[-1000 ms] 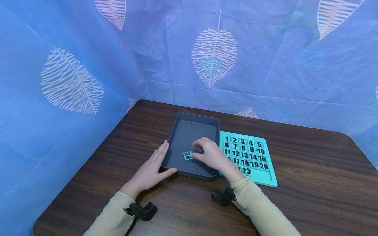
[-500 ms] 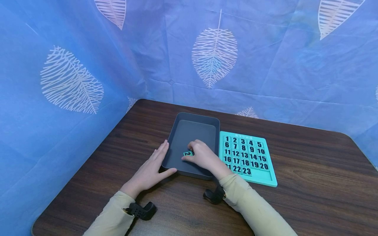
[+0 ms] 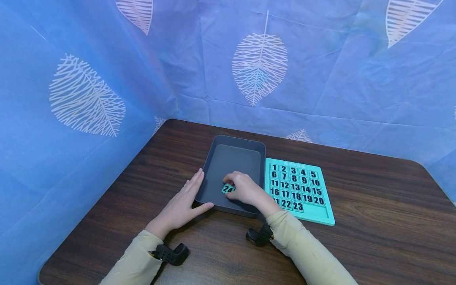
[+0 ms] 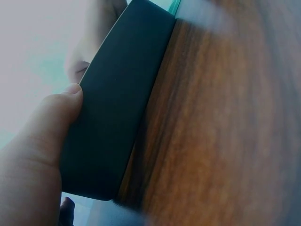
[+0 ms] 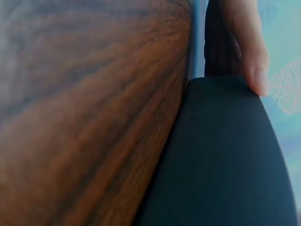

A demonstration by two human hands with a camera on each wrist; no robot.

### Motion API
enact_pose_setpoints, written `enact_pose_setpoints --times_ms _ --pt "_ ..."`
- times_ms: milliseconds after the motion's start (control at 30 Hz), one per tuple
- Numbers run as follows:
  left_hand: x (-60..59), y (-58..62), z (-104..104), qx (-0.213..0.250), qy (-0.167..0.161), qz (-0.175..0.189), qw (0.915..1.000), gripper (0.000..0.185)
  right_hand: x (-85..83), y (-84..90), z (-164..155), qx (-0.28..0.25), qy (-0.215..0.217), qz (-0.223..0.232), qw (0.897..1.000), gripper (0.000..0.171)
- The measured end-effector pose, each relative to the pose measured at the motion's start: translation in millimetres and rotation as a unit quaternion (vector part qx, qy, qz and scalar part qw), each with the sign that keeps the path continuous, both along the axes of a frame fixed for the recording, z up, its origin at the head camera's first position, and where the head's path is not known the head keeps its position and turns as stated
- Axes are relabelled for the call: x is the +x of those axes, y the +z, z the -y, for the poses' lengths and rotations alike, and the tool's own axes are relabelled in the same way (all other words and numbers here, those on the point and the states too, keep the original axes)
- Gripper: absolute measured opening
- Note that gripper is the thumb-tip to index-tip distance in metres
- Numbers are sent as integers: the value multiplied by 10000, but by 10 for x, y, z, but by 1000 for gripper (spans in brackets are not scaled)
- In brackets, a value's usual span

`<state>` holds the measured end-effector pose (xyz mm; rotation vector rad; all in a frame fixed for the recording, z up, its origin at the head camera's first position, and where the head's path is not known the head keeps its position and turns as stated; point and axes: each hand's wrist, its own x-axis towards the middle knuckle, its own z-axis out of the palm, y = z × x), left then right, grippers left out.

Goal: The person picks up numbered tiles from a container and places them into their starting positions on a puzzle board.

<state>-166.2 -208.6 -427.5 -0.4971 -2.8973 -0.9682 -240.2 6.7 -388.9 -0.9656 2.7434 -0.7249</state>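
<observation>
- A small teal tile [image 3: 228,189] printed with the number 24 sits inside a dark grey tray [image 3: 228,156], near the tray's front wall, tipped slightly rather than flat.
- The right hand [image 3: 246,190] reaches into the tray from the front right, and its curled fingers pinch the tile at its right edge.
- The left hand [image 3: 181,204] lies flat on the table with straight, relaxed fingers; they run along the outside of the tray's left wall, and the thumb touches the front left corner.
- In the left wrist view, the left thumb [image 4: 66,101] presses against the tray's dark outer wall [image 4: 117,108].
- In the right wrist view, a fingertip [image 5: 256,70] hangs over the tray's rim [image 5: 225,141]; the tile is hidden there.
- Just beside the tray on its right lies a teal board [image 3: 301,190] filled with numbered tiles, 1 to 23 in rows of five; the last place in the bottom row is bare.
- Tray and board rest on a dark wooden table [image 3: 374,206].
- Both arms wear pale yellow sleeves [image 3: 306,249], with a black wrist mount [image 3: 171,253] strapped on the left arm.
- A blue curtain [image 3: 260,59] with white leaf prints stands behind and to the left of the table.
</observation>
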Motion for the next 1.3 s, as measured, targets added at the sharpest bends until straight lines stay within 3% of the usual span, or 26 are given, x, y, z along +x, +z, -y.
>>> enact_pose_setpoints --times_ms 167,300,533,833,1067,1300 --pt "-1 -9 3 -20 -9 -7 10000 89 27 15 -40 45 -185 81 9998 32" --pt "1 -16 5 -34 22 -5 10000 89 50 35 -71 94 -66 60 9999 31" --pt "6 -21 11 -7 42 -30 10000 90 85 101 -145 -80 -42 -553 9984 30" --pt "6 -30 5 -39 38 -45 10000 93 224 350 -501 -232 -140 -1075 9938 30" --pt "-2 -27 4 -25 -26 -57 10000 92 279 389 -927 -259 -330 -962 9945 31" --pt "0 -30 4 -13 14 -33 10000 91 292 426 -1341 -29 -506 -438 9978 30"
